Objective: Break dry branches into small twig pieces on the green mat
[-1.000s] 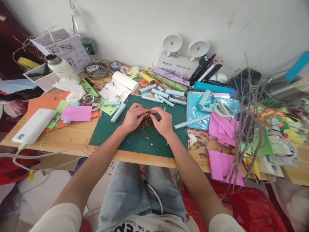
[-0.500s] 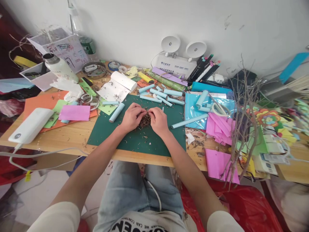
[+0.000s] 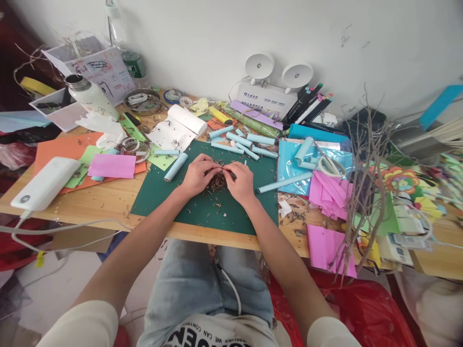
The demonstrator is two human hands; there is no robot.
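My left hand and my right hand meet over the middle of a dark green cutting mat. Both pinch a small brown twig piece between their fingertips. Just beneath them lies a little heap of dry twig bits. A pale blue paper roll lies on the mat left of my left hand. A longer blue roll lies right of my right hand.
Several blue paper rolls lie behind the mat. Scissors rest on blue sheets, with pink paper and bare branches at the right. A white power bank, a bottle and coloured sheets sit left.
The hands have stayed together over the twig heap, with only small finger shifts. The view has moved slightly.
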